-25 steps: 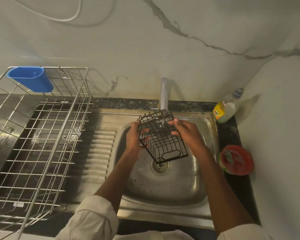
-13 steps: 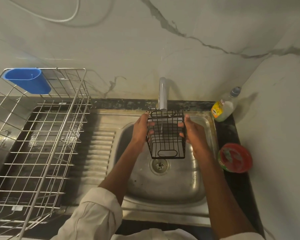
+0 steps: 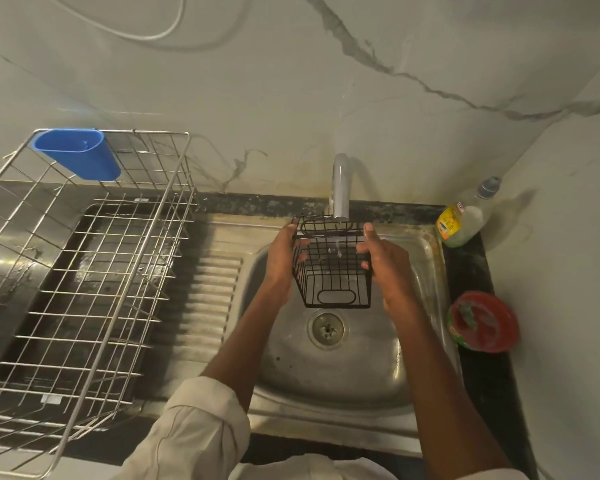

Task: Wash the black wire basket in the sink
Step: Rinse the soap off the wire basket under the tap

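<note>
2 hands, left and right, grip black wire basket between them, under tap.

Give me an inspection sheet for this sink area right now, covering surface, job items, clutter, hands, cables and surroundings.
Surface: steel sink, wet, with a ribbed drainboard to its left.
Job's things: black wire basket held above the drain under the tap; water drips into it.
Clutter: dish soap bottle and red tub on the right ledge; steel wire rack on the left, blue cup hung on its rim.
Hands: left hand and right hand grip opposite sides of the basket.
Cables: white cable looping on the wall.
Surroundings: marbled wall panels.
</note>
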Action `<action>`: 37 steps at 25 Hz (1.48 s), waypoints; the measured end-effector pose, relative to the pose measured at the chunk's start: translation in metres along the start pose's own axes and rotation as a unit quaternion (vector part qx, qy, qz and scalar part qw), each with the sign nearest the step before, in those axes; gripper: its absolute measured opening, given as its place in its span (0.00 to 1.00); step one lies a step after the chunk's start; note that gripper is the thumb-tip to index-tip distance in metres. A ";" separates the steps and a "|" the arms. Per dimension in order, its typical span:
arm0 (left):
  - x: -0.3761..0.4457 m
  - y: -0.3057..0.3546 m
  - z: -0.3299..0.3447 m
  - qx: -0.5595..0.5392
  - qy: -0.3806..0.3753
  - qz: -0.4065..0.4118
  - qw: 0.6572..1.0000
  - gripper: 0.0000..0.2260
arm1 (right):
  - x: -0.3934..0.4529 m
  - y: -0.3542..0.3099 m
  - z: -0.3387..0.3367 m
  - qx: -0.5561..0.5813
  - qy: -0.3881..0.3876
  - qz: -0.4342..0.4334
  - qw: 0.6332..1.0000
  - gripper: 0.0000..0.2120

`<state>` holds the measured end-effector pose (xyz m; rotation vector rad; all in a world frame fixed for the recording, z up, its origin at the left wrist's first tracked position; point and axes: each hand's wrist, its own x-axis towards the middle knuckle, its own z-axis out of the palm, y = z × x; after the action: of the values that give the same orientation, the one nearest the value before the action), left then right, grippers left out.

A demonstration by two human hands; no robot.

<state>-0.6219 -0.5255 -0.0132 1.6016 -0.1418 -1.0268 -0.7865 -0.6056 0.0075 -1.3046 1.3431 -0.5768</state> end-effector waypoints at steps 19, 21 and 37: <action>-0.002 0.018 0.088 0.212 -0.021 0.107 0.971 0.16 | -0.008 0.012 -0.055 0.099 0.081 0.064 0.990 0.17; -0.005 0.012 0.090 0.245 -0.026 0.130 0.961 0.14 | -0.008 0.015 -0.059 0.100 0.074 0.083 0.989 0.20; -0.011 -0.003 0.052 -0.032 -0.069 0.057 0.995 0.15 | -0.050 -0.001 -0.044 0.042 -0.015 0.064 0.997 0.26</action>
<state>-0.6654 -0.5565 -0.0072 1.4469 -0.2889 -1.0430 -0.8375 -0.5759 0.0374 -1.1453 1.3521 -0.5175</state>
